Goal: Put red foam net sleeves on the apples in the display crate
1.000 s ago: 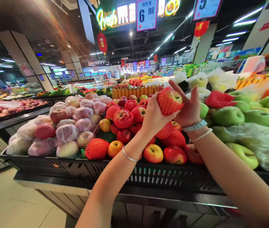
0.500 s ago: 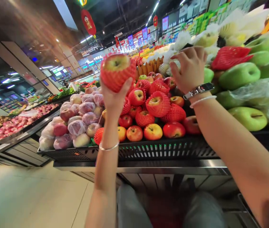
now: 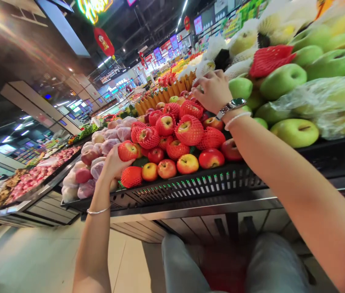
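My left hand (image 3: 114,163) is closed around an apple in a red foam net (image 3: 127,151), at the left front of the apple pile. Its thumb runs under the fruit, and the other fingers are mostly hidden behind it. Another netted apple (image 3: 131,177) lies just below, and bare red-yellow apples (image 3: 187,163) line the front. My right hand (image 3: 214,90) reaches to the back right of the pile, palm down with fingers bent. What lies under its fingertips is mostly hidden. Several netted apples (image 3: 190,129) are heaped between the two hands.
A black slotted crate (image 3: 172,190) edges the pile in front. Wrapped purplish fruit (image 3: 110,145) sits left, large green fruit (image 3: 294,133) right, with a clear plastic bag (image 3: 328,112) and an empty-looking red foam net (image 3: 271,60). Corrugated brown dividers (image 3: 166,92) stand behind.
My left hand has come down and left from above the pile, with a netted apple in it. My right hand has shifted left and its fingers have bent down. The view has turned slightly.
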A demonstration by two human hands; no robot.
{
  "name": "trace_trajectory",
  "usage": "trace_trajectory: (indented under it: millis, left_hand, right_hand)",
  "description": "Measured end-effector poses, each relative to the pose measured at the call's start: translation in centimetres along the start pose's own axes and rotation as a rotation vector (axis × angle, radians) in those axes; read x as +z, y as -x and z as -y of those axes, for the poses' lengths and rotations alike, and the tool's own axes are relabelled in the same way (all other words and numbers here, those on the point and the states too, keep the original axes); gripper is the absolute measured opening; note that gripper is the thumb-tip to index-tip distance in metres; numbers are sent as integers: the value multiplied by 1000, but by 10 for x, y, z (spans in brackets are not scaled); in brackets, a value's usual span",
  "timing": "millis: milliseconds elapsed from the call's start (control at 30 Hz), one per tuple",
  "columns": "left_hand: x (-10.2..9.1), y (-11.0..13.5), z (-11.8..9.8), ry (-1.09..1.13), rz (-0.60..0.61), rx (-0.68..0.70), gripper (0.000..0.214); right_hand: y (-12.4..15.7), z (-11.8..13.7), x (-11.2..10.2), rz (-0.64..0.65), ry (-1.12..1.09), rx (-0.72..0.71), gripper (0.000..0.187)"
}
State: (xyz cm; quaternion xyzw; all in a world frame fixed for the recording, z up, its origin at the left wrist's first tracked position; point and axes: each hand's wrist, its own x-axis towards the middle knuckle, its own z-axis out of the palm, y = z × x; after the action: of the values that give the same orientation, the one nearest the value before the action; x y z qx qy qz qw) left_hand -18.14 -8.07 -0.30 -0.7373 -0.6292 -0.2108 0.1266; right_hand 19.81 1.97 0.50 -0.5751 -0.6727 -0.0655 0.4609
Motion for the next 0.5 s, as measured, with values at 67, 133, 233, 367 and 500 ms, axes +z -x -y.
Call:
trace_trajectory:
  millis: [67,133,233,367,500]
  left_hand:
    - [7,0,3,-90,21,28,76]
    - [13,1,6,-130,69,37,73]
    - [16,-3,11,-33,203,14,72]
    - [16,-17,15,154,470,26,74]
    - [17,-35,11,243,690,63,72]
  right_hand:
    - [0,1,1,16,7,-8,34]
    - [0,2,2,27,19,-12,33]
    - [0,2,3,35,47,-5,34]
    - [0,1,3,56,81,27,38]
    - [0,-3,5,46,80,56,39]
